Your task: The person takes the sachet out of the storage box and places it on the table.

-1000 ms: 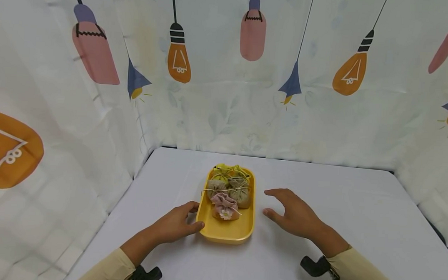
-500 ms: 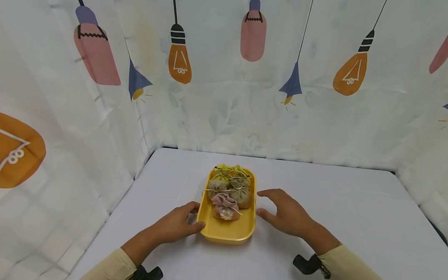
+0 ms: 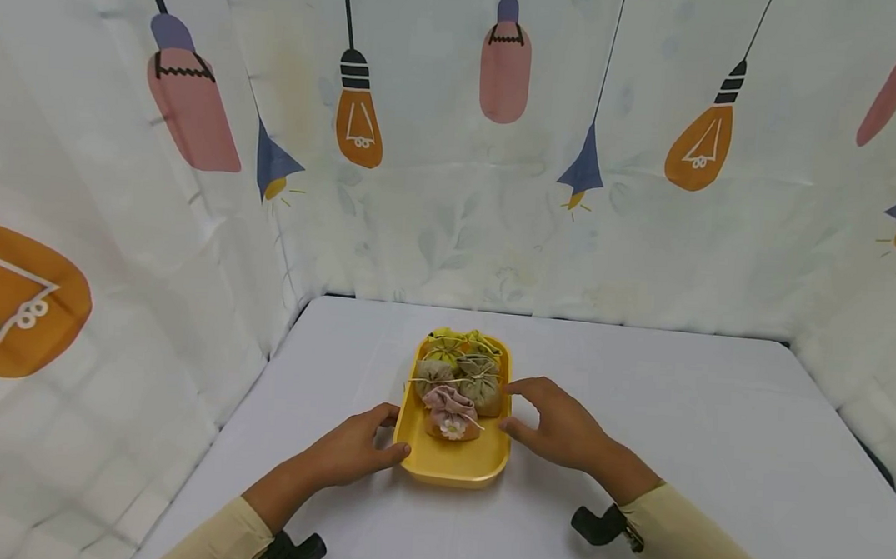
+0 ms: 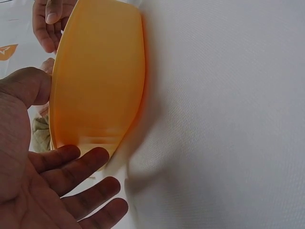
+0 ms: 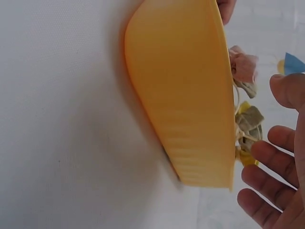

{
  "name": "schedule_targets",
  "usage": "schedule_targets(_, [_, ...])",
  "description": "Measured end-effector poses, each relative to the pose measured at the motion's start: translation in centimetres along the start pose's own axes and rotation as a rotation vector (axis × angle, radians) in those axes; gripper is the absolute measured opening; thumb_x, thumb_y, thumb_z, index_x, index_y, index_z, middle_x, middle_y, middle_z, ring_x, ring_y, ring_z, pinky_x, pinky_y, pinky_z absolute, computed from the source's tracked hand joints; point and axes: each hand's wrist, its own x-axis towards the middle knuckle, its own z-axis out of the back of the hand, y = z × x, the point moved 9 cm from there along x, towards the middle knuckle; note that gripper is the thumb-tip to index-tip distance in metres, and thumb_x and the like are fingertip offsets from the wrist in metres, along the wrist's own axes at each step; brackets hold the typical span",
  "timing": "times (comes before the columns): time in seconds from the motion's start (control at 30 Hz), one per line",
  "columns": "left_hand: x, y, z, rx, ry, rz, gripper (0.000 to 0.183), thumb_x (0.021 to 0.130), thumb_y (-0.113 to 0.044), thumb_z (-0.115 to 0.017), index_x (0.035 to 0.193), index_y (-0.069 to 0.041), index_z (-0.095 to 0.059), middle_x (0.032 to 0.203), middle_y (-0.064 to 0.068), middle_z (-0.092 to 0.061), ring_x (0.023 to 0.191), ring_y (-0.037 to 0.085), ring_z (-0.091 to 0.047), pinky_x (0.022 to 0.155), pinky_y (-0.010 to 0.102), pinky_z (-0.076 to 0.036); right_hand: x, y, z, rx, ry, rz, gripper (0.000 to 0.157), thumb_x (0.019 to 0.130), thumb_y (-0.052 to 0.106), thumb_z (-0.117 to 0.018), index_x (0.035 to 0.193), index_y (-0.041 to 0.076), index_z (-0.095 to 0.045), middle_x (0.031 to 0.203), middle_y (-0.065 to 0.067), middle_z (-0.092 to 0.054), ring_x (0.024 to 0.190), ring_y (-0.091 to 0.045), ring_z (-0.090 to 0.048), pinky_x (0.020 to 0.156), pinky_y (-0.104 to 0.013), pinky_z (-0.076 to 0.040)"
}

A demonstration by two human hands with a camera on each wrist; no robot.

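Observation:
A yellow plastic tray (image 3: pixel 451 461) stands on the white table, holding several small drawstring pouches. Nearest is a pink pouch (image 3: pixel 450 403) with a white flower on it; behind it sit grey-green pouches (image 3: pixel 479 383) and yellow ones (image 3: pixel 445 351). My left hand (image 3: pixel 354 449) is at the tray's left side, thumb on the rim and loosely spread fingers beside the outer wall. At the right rim my right hand (image 3: pixel 565 426) hovers, thumb and index fingertips reaching the edge. The right wrist view shows its fingers (image 5: pixel 274 160) apart, with nothing between them.
White cloth covers the table (image 3: pixel 683 406). A white curtain (image 3: pixel 450 229) printed with hanging lamps and bulbs encloses the back and sides. A black wrist camera mount (image 3: pixel 598 526) sits below the right hand, another mount (image 3: pixel 297 551) below the left.
My right hand has moved left from beside the tray until its fingertips reach the right rim. The left hand, the tray and the pouches have stayed in place.

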Motion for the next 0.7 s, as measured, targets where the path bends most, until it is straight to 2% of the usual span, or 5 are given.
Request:
schedule_targets(0.23, [-0.1,0.0,0.0,0.006,0.002,0.008,0.064,0.092,-0.048,-0.075,0.14,-0.012,-0.054,0.135,0.004,-0.062,0.128,0.028,-0.056,0.104,0.055,-0.046,0.5,0.6,-0.6,0.003,0.004,0.024,0.047,0.093,0.04,-0.078,0.132,0.017,-0.065,0.132,-0.001,-0.062,0.126,-0.023,-0.057,0.103,-0.047,-0.048])
schedule_targets(0.47, [-0.1,0.0,0.0,-0.006,0.006,0.017,0.062,0.091,-0.047,-0.075,0.139,-0.013,-0.055,0.133,0.003,-0.063,0.128,0.028,-0.057,0.103,0.055,-0.046,1.1,1.4,-1.0,0.014,0.005,0.109,0.037,0.092,0.036,-0.079,0.122,0.017,-0.069,0.124,0.001,-0.065,0.121,-0.02,-0.058,0.101,-0.044,-0.05])
schedule_targets(0.7, [-0.2,0.1,0.0,-0.002,0.005,0.025,0.063,0.091,-0.048,-0.075,0.139,-0.013,-0.054,0.133,0.004,-0.063,0.127,0.028,-0.057,0.103,0.054,-0.046,1.6,1.9,-1.5,0.013,0.014,0.126,0.043,0.093,0.036,-0.078,0.127,0.012,-0.069,0.123,-0.002,-0.066,0.114,-0.02,-0.06,0.098,-0.044,-0.051])
